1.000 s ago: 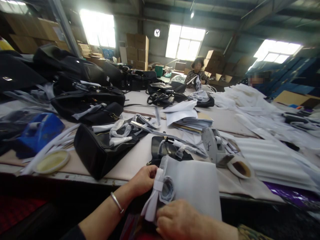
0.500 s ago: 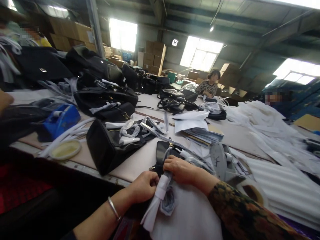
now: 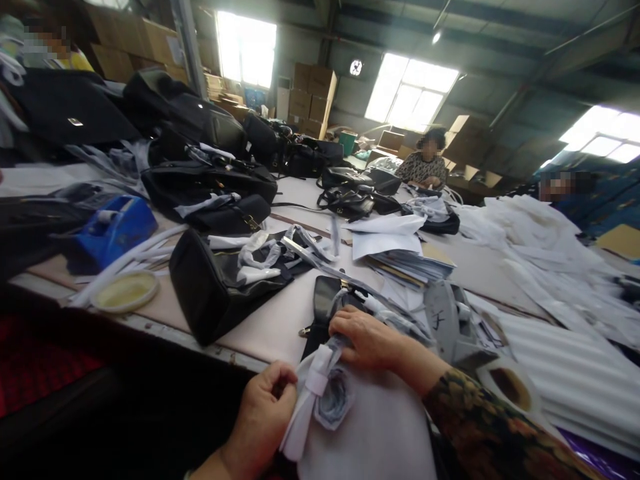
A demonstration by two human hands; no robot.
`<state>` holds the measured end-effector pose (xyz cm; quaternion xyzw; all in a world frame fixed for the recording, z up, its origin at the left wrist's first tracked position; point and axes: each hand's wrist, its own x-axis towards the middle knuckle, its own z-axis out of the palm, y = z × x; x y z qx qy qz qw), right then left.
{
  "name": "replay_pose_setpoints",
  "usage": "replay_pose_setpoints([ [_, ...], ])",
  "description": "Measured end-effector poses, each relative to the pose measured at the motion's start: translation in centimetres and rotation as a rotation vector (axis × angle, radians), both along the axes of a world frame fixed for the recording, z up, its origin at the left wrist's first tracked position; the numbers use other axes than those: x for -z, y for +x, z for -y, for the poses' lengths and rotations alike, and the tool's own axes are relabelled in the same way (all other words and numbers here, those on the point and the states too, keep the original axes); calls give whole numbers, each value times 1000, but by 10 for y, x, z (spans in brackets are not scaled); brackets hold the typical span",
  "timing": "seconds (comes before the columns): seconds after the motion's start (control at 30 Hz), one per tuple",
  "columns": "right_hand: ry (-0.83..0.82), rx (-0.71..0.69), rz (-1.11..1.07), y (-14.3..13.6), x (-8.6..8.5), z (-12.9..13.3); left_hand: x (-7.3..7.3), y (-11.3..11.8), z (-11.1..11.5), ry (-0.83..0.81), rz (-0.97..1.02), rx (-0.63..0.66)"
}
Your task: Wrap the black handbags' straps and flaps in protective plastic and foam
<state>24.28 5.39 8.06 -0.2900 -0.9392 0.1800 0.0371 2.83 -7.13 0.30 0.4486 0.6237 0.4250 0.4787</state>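
Observation:
At the table's front edge lies a small black bag point(image 3: 324, 300) with plastic-wrapped straps and metal fittings. My right hand point(image 3: 363, 337) is closed on the wrapped strap point(image 3: 341, 345) at the bag's near side. From there a white paper-wrapped bundle point(image 3: 315, 385) slants down toward me, beside a coiled piece in clear plastic point(image 3: 334, 399). My left hand point(image 3: 270, 400) is just left of the bundle, its thumb and fingertips pinched together; whatever they hold is too small to make out.
A larger black bag point(image 3: 200, 287) stands left, by a round yellowish lid point(image 3: 125, 291) and a blue tape dispenser point(image 3: 115, 230). Right are a grey dispenser point(image 3: 445, 320), a tape roll point(image 3: 510, 387) and papers point(image 3: 387, 240). A person point(image 3: 425, 163) sits across.
My left hand has drawn back from the bag, down and to the left. My right hand keeps its grip on the strap. The camera view has shifted slightly.

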Motion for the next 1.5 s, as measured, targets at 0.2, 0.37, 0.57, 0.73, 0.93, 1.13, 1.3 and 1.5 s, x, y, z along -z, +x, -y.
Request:
replay_pose_setpoints([
  [0.2,-37,17,-27,3,-7,1,7,-4,9,-22,-40,-118],
  [0.37,-38,62,-16,4,-5,3,12,-10,15,-83,0,-126],
  [0.57,-51,88,-52,6,-2,7,-13,-20,-21,-73,-213,194],
  [0.73,-10,325,9,12,-8,19,-31,-6,-74,74,-471,367],
  [0.93,-34,689,252,21,-6,28,-14,19,-93,200,-407,343],
  [1.13,78,752,235,25,4,30,-3,29,-85,290,-440,101],
  [1.3,295,618,266,16,5,26,4,26,-97,200,-427,85],
  [1.5,255,623,285,19,25,14,-7,1,-95,-24,-325,338],
])
